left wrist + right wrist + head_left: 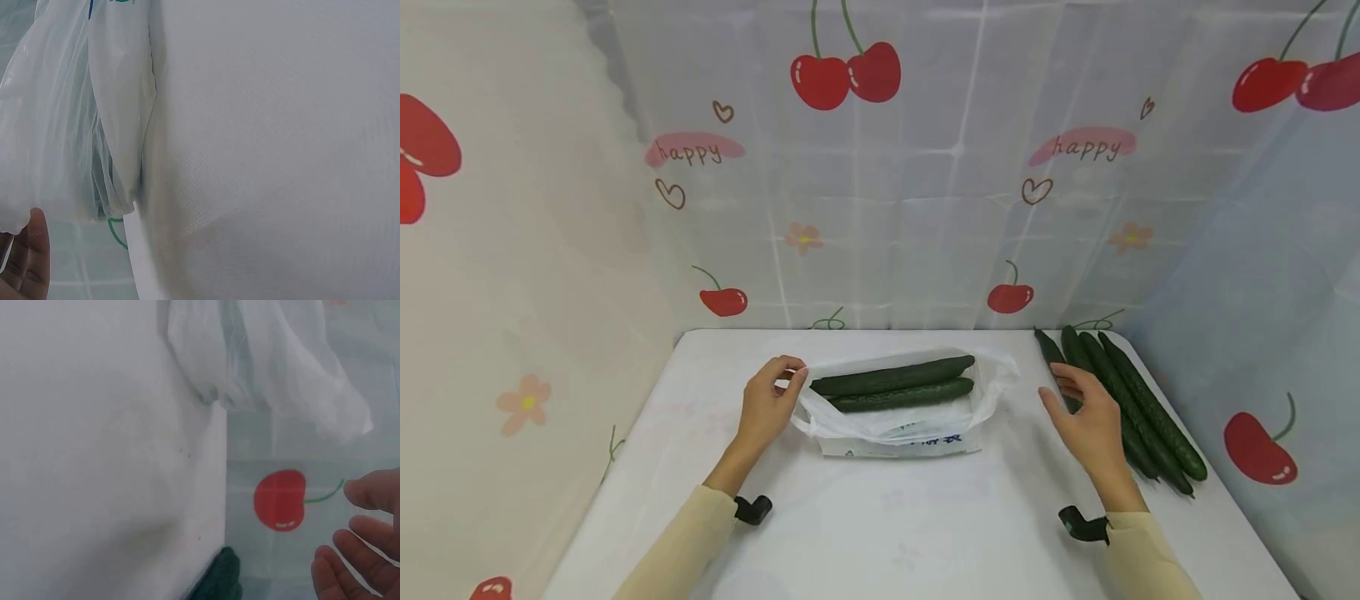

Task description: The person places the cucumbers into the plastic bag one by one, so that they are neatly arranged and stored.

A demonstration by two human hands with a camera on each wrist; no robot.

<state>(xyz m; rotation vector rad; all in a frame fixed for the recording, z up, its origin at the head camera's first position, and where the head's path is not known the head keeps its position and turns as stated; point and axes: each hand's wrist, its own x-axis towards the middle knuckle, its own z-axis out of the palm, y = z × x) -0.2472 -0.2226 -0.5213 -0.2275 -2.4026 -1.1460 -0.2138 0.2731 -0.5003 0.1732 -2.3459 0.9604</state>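
A white plastic bag [880,429] lies on the table with its mouth spread, holding two dark green cucumbers [891,377] side by side. At its left edge my left hand [769,404] pinches the plastic between thumb and fingers. The left wrist view shows the folded bag side [119,106] and part of that hand [28,262]. My right hand [1090,421] hovers with spread fingers over the leftmost of several cucumbers [1138,400] at the right, partly hiding it. In the right wrist view, that hand's fingers [362,550] grip nothing.
The white table [880,525] has its far edge against a hanging cherry-print curtain [887,208]. Similar sheets hang on the left and right sides. The loose cucumbers lie along the table's right edge.
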